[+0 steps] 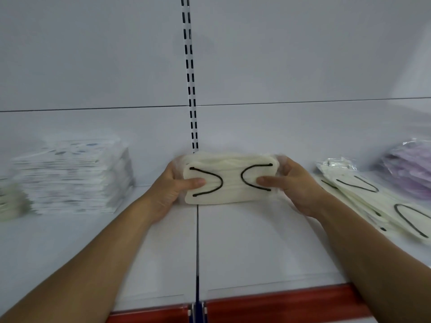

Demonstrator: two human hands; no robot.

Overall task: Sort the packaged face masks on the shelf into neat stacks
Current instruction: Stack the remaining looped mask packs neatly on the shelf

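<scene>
A bundle of cream face masks with black ear loops point(231, 178), in clear packaging, stands near the back of the white shelf point(245, 241) at its centre seam. My left hand point(172, 185) grips its left end with the thumb across the front. My right hand point(289, 183) grips its right end the same way. More cream packaged masks point(373, 201) lie fanned out loosely to the right. A tall squared stack of patterned packaged masks point(74, 178) stands at the left.
Purple packaged masks point(410, 171) are piled at the far right. A pale green pack point(11, 201) sits at the far left edge. A slotted upright point(190, 78) runs up the back panel. A red price rail point(268, 306) lines the shelf front.
</scene>
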